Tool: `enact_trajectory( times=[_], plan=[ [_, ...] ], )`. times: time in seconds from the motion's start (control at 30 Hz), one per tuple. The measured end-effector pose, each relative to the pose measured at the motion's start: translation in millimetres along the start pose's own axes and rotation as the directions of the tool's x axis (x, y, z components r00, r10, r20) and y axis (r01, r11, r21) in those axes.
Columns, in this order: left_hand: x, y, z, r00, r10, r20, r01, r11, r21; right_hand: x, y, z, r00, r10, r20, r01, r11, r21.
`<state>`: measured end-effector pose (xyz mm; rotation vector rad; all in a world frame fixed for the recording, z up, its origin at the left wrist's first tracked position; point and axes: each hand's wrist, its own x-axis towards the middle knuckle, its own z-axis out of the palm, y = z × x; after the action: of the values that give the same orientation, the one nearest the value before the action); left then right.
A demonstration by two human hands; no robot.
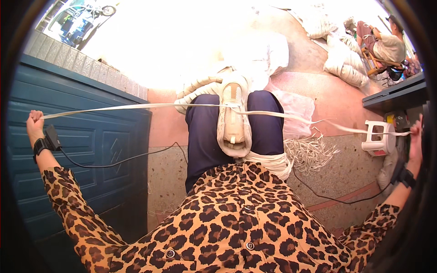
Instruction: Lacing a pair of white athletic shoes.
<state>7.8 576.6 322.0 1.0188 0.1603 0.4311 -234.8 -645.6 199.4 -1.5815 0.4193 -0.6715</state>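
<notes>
My left hand (34, 123) is stretched far out to the left, closed on one end of a long white strip (136, 107). The strip runs taut across the view, over a pale shoe (233, 116) that rests on my dark-trousered lap, and on to my right hand (415, 139) at the far right edge, which grips its other end. A bundle of wound white strips (273, 163) lies on my lap below the shoe. Both wrists carry black straps with cables.
A dark blue panelled door (86, 150) stands on the left. A white plastic stool (378, 138) lies on the speckled floor at right, beside loose white fibres (312, 152). White sacks (346, 66) pile up behind. Another person (387, 43) sits at top right.
</notes>
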Motion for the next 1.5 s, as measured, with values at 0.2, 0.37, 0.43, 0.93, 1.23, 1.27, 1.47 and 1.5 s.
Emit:
enact_trajectory(
  times=[0.2,0.37,0.43,0.93,1.23,1.27,1.47,1.5],
  plan=[
    [-99,-237,104,0.933,-0.36,-0.007,0.341,0.877,0.338,-165,89,331,0.628,0.247,0.738,0.044,0.936,-0.35],
    [-228,-413,185,0.451,-0.888,0.088,0.81,0.449,0.376,-235,140,438,0.22,0.0,0.976,0.396,0.914,-0.089],
    [-260,-444,205,0.336,-0.934,0.123,0.815,0.354,0.459,-229,154,455,0.404,-0.164,0.9,0.606,0.785,-0.129],
    [-301,-464,211,0.584,-0.761,0.284,0.282,0.518,0.808,-224,156,476,0.567,-0.017,0.824,0.635,0.646,-0.424],
    [-316,-474,213,0.728,-0.322,0.606,-0.451,0.441,0.776,-234,156,484,0.392,-0.244,0.887,0.886,0.359,-0.292],
    [-314,-474,214,0.695,-0.308,0.649,-0.535,0.381,0.754,-234,151,482,0.412,-0.195,0.89,0.872,0.368,-0.323],
    [-306,-468,218,0.575,-0.316,0.754,-0.742,0.185,0.644,-235,153,481,0.536,-0.181,0.825,0.785,0.467,-0.407],
    [-305,-468,218,0.557,-0.322,0.766,-0.768,0.152,0.622,-236,154,482,0.574,-0.21,0.791,0.769,0.469,-0.434]
  ],
)
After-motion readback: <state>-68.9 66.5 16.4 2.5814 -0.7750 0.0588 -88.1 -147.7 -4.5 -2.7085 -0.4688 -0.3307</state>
